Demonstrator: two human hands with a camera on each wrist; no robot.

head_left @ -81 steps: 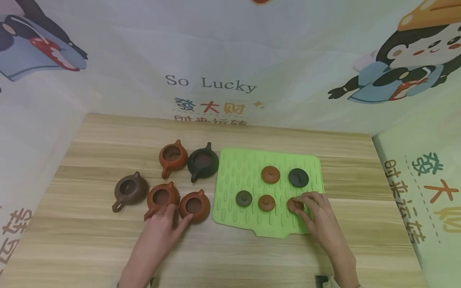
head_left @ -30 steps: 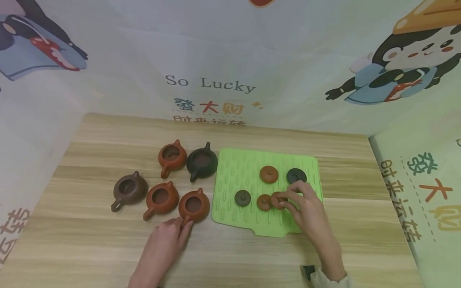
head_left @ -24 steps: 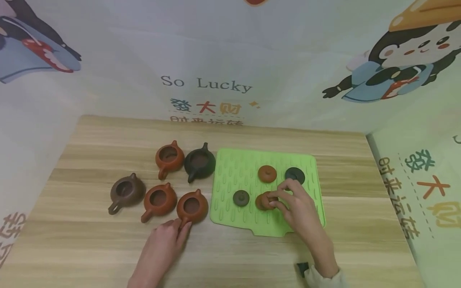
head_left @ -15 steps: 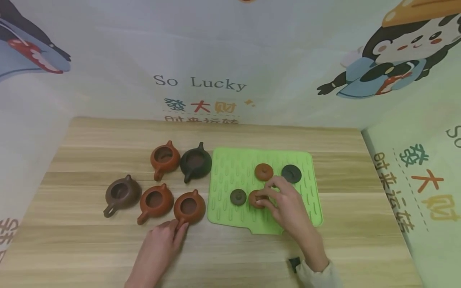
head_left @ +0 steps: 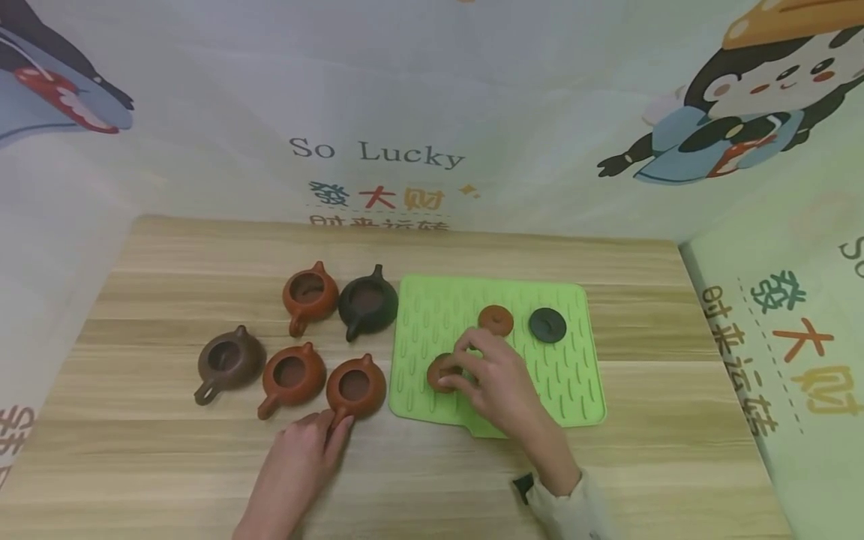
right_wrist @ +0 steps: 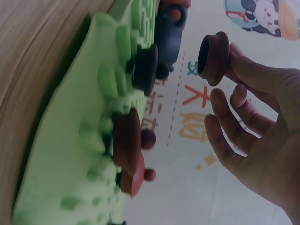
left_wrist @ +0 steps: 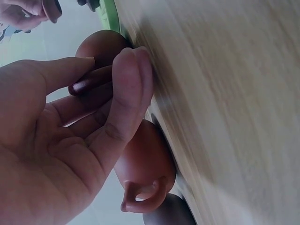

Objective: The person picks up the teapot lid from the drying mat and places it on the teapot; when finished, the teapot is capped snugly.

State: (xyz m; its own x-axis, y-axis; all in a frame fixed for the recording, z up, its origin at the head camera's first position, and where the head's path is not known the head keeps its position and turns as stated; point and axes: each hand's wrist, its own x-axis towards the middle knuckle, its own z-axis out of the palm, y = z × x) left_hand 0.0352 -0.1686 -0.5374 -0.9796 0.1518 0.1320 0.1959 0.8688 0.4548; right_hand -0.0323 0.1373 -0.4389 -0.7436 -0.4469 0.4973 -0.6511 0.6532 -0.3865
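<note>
My left hand pinches the handle of a reddish-brown clay teapot, which stands lidless on the table; thumb and fingers meet on that handle in the left wrist view. Over the green mat, my right hand holds a small reddish-brown teapot lid by its top. The right wrist view shows this lid raised clear of the mat, hollow side facing down. Beneath it sit a dark grey lid and a brown lid, both hidden by the hand in the head view.
Left of the green ribbed mat stand more lidless teapots: a black one, two reddish ones and a dark brown one. On the mat's far side lie an orange-brown lid and a black lid.
My right hand has lifted the small lid from the mat's right and carried it left over the other lids. My left hand has shifted from between two teapots to one's handle.
</note>
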